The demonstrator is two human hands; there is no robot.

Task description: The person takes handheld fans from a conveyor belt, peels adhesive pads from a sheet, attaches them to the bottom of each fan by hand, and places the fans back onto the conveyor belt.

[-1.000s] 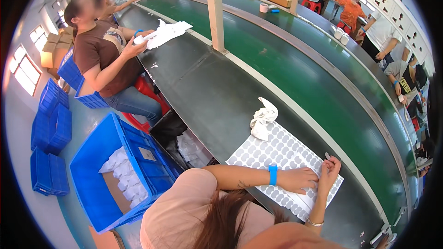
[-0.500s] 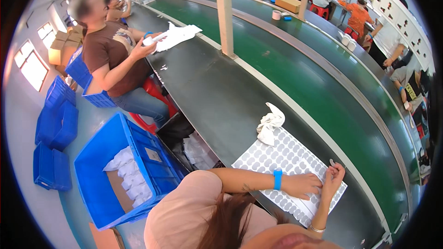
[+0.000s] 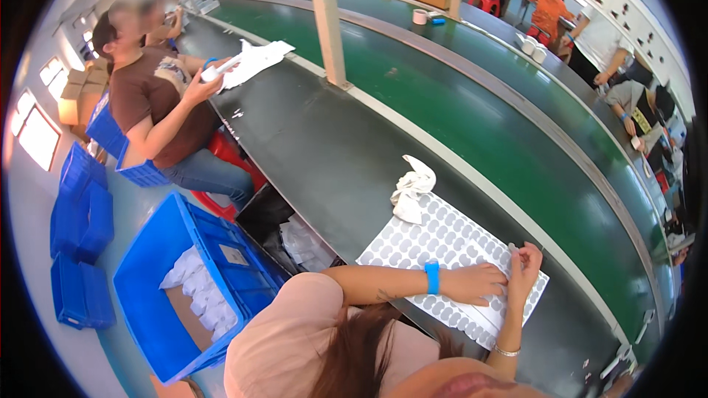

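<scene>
A white sheet covered with rows of grey rounded stickers [image 3: 413, 243] lies on the dark worktop in front of me. My left hand [image 3: 476, 284], a blue band at its wrist, rests flat on the sheet with its fingers stretched toward my other wrist. Over the sheet's far right corner, my right hand [image 3: 524, 269] is closed in a pinch. A small grey sticker [image 3: 512, 248] shows at its fingertips. A crumpled white cloth [image 3: 411, 190] sits on the sheet's far left corner.
A green conveyor belt [image 3: 472, 133] runs beyond the worktop. To my left stands a blue crate [image 3: 140, 295] with white wrapped packets [image 3: 198, 287]. Farther along, a co-worker [image 3: 158, 96] holds a white item above white material [image 3: 254, 65]. A pale post [image 3: 326, 22] rises beside the belt.
The whole view has shifted a little, so the scene sits slightly farther left. My hands keep nearly the same places on the sheet, the right still pinching the sticker.
</scene>
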